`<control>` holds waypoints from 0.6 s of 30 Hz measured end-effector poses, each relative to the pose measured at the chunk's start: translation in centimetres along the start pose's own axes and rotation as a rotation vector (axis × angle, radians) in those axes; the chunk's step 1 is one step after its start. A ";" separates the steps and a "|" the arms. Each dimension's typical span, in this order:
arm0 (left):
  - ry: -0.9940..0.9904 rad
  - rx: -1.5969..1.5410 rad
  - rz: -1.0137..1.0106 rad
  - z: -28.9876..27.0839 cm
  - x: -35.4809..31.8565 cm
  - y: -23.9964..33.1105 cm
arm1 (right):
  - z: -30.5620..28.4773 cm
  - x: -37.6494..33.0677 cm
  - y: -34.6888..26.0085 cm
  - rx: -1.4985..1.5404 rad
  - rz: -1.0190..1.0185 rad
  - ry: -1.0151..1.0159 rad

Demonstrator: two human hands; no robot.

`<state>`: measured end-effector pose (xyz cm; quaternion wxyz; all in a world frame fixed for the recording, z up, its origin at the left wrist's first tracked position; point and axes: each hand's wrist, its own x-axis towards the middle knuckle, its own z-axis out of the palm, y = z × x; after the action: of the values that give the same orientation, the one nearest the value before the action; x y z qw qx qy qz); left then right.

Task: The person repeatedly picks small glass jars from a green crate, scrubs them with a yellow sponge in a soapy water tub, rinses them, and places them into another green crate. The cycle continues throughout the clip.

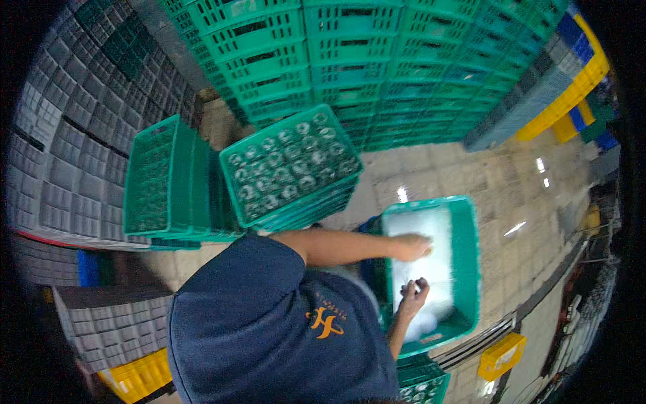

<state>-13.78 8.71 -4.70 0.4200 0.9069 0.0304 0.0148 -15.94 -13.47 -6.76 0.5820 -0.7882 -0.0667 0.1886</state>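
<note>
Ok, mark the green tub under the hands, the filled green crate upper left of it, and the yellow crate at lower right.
Green tub (465,269): head view, on its right wall.
Filled green crate (304,200): head view, on its lower rim.
Yellow crate (490,363): head view, on its left part.

Open green tub (465,269); white contents (437,225) inside

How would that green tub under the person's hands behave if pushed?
The green tub would likely stay stiff: its sides stand without sagging. It may feel heavy, since white, foamy-looking contents cover much of its inside. Those could slosh if there is liquid beneath, though the depth is hidden.
</note>
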 end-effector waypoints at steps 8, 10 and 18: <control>0.861 0.580 -0.049 -21.9 -11.5 -14.2 | 4.3 -4.0 -1.3 -0.691 -0.291 0.063; 0.782 0.469 0.073 -23.2 -9.7 -18.4 | 4.7 -3.5 -1.6 -0.781 -0.122 0.077; 0.011 0.353 -0.053 -14.7 -25.4 -22.5 | 4.8 -4.0 -1.5 -0.744 0.031 0.092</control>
<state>-40.90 32.71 -12.35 0.2543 0.9654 0.0584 0.0032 -21.30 -9.98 -5.65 0.2551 -0.9544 -0.0925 0.1246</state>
